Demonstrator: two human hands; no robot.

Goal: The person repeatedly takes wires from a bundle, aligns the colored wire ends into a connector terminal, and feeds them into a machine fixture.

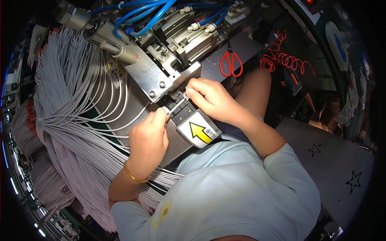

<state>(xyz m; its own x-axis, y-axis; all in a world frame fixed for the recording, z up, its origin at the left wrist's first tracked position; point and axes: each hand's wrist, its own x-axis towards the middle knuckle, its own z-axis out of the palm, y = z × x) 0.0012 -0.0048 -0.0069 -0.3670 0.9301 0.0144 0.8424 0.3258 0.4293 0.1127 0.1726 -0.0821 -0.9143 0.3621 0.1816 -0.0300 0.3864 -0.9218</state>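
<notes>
My left hand (pixel 149 136) pinches one end of a short grey wire (pixel 175 103) at the black slot of a metal press machine (pixel 169 68). My right hand (pixel 209 96) pinches the wire's other end against the machine's jaw. The wire runs straight between both hands over the black fixture (pixel 183 111). A gold bangle sits on my left wrist. A white label with a yellow arrow (pixel 199 131) lies on the cover just below the fixture.
A big fan of grey wires (pixel 68 112) spreads over the bench at left. Blue air hoses (pixel 140 16) loop over the machine's cylinders. Red-handled scissors (pixel 230 64) and a red coiled cord (pixel 281 58) lie at upper right. A grey surface with black stars (pixel 333 160) is at right.
</notes>
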